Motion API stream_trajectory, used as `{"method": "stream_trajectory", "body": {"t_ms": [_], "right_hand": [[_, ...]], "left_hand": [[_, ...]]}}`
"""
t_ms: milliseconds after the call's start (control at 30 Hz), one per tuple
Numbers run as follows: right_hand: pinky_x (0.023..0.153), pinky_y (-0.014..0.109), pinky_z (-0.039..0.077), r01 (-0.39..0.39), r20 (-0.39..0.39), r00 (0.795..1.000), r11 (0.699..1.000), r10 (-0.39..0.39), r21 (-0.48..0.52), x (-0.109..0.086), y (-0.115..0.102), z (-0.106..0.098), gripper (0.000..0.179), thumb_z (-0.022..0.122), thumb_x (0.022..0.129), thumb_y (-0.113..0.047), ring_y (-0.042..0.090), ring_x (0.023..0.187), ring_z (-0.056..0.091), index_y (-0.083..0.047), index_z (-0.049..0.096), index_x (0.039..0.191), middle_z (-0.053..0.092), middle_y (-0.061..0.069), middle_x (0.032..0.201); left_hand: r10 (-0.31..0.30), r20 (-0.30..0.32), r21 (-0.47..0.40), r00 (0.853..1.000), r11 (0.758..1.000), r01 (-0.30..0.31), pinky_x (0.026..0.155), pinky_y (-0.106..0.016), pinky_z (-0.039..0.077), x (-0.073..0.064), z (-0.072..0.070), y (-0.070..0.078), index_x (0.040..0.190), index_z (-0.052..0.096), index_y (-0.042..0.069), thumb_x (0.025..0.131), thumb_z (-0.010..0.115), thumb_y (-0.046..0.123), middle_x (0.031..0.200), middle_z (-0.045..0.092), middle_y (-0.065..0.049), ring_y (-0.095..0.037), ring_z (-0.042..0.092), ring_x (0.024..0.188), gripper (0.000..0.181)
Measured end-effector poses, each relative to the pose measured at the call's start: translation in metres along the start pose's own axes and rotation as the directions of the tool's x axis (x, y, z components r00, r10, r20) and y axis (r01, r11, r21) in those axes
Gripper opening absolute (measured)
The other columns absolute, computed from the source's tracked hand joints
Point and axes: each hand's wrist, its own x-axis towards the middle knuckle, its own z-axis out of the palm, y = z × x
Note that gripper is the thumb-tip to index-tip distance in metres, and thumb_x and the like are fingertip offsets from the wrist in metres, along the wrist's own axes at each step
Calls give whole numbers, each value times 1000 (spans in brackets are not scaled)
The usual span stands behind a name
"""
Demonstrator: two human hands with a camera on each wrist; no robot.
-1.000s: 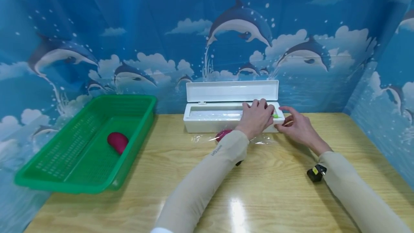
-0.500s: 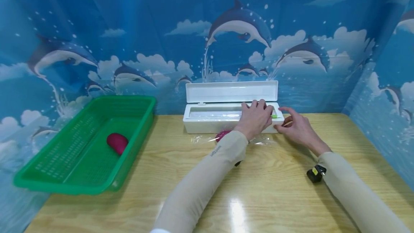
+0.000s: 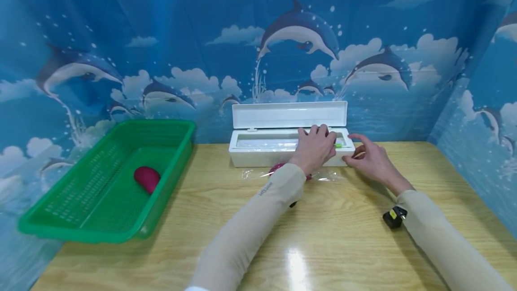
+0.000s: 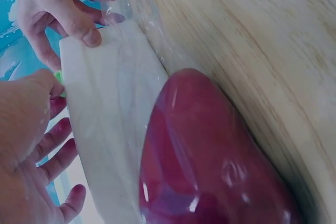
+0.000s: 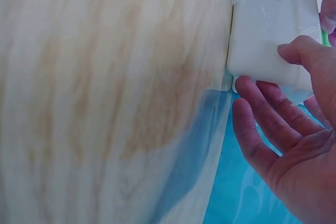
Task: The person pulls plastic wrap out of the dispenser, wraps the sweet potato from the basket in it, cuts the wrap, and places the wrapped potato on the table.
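Observation:
A long white cling film box [image 3: 250, 159] stands at the back of the table with its lid [image 3: 288, 115] raised. My left hand [image 3: 315, 149] reaches over its top and holds the small green slide cutter [image 3: 338, 146] on the front rim. With thumb and fingers, my right hand [image 3: 371, 161] grips the box's right end. Clear cling film [image 3: 329, 175] hangs over the box's front onto the table. A smooth magenta oblong object [image 4: 210, 156] lies against the box under the film, partly hidden by my left forearm in the head view.
A green plastic basket [image 3: 52, 192] stands on the left, with a second magenta oblong object [image 3: 147, 179] in it. Behind the wooden table [image 3: 343, 237] hangs a blue dolphin-print curtain [image 3: 222, 3].
My left hand has slid a little to the left along the box, and the green cutter has shifted left with it. My right hand has kept its place at the box end.

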Motion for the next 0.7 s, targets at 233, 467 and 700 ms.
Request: {"method": "stream_trajectory", "body": {"t_ms": [233,467,700], "right_hand": [[75,43,59,2,-2,1000,1000,-2,8,-1,2,-1,73,73,93,-23,36,93,73,-4,37,153,70,28,109],[77,46,60,8,6,1000,1000,-8,8,-1,1,-1,73,72,94,-24,36,95,73,-4,35,154,70,28,110],[73,38,58,22,-8,1000,1000,-22,17,0,-1,2,71,73,94,-24,35,92,74,-4,37,152,72,27,107]], "left_hand": [[-1,-31,-105,1000,994,-2,95,-47,47,-6,2,-10,120,59,29,107,45,44,122,58,4,-18,53,110,24],[71,-55,-211,996,974,-82,93,-42,46,-4,2,-13,126,60,34,105,54,36,122,60,9,-14,54,110,21],[95,-33,-154,995,983,-99,94,-42,49,-2,0,-11,124,61,38,104,55,41,123,63,11,-13,58,111,20]]}}
